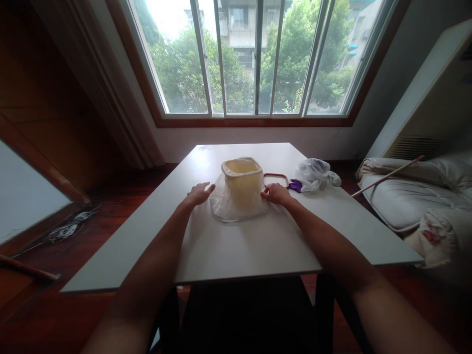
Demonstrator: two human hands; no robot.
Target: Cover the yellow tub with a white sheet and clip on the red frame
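A yellow bin stands upright near the middle of the white table. A clear plastic bag is folded over its rim and hangs loosely around its outside, spreading onto the tabletop. To the left of the bag, my left hand is open, thumb and fingers apart, with nothing in it. On the right side, my right hand has its fingers closed at the edge of the bag, pinching the plastic. Just behind my right hand lies a brown-edged rectangular frame, partly hidden by the hand.
At the right of the white table lie a bundled whitish plastic bag and a purple item. A padded cushion with a stick is beyond the right edge. Cables lie on the floor at left.
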